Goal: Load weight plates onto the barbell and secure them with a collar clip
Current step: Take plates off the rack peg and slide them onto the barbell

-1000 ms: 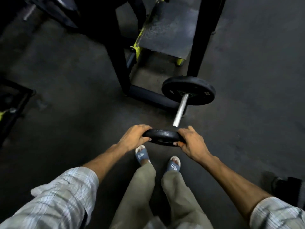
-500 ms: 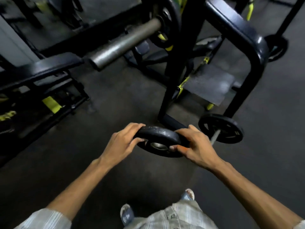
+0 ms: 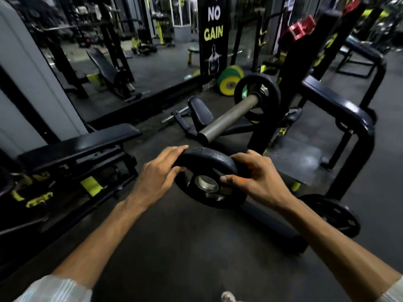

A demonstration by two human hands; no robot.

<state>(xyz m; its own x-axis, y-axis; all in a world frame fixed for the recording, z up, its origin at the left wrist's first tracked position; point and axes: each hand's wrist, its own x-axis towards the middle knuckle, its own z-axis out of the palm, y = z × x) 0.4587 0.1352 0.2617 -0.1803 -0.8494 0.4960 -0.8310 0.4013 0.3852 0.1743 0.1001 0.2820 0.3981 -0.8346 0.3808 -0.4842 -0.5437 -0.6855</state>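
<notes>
I hold a small black weight plate [image 3: 207, 164] with a metal-lined centre hole, tilted toward me at chest height. My left hand [image 3: 159, 177] grips its left rim and my right hand [image 3: 257, 179] grips its right side, thumb near the hole. Just beyond it, the bare grey barbell sleeve [image 3: 229, 116] points toward me, its end a short way above the plate. A larger black plate [image 3: 258, 94] sits on the sleeve's far end against the rack. No collar clip is visible.
The black rack upright [image 3: 281, 88] and its curved frame [image 3: 357, 118] stand to the right. A plate on a low storage peg [image 3: 333, 214] sits at floor level on the right. A black bench [image 3: 76, 144] is on the left. Yellow-green plates [image 3: 231, 79] lean against the back wall.
I have lifted the small plate off the low peg and raised it toward the barbell sleeve. My view has swung upward from the floor to the rack.
</notes>
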